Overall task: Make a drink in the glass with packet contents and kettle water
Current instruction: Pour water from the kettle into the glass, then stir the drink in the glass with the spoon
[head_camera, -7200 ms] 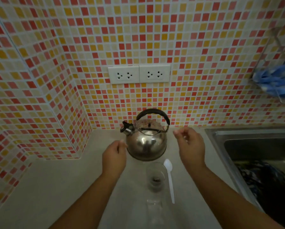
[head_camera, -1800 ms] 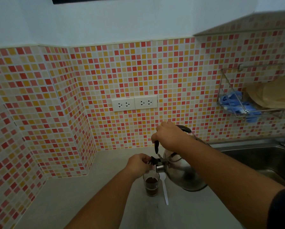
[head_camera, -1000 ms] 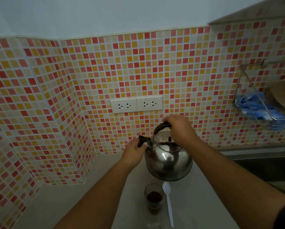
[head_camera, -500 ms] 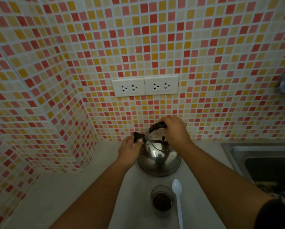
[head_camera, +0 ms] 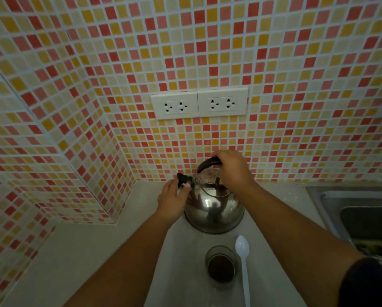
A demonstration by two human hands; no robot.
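Observation:
A steel kettle [head_camera: 214, 212] stands upright on the counter near the back wall. My right hand [head_camera: 232, 168] grips its black top handle. My left hand [head_camera: 173, 201] rests against the kettle's left side, with thumb and fingers at the black spout cap [head_camera: 184, 179]. In front of the kettle a small glass [head_camera: 221, 265] holds dark brown liquid. A white plastic spoon [head_camera: 243, 260] lies just to the right of the glass, bowl toward the kettle. No packet is in view.
A grey counter [head_camera: 79, 262] runs along mosaic-tiled walls that meet in a corner at the left. Two white double sockets [head_camera: 199, 104] sit on the back wall above the kettle. A steel sink [head_camera: 367, 216] lies at the right.
The kettle went from tilted over the glass to standing on the counter behind it. The glass now holds dark liquid. Both hands stay on the kettle; the view has dipped toward the counter.

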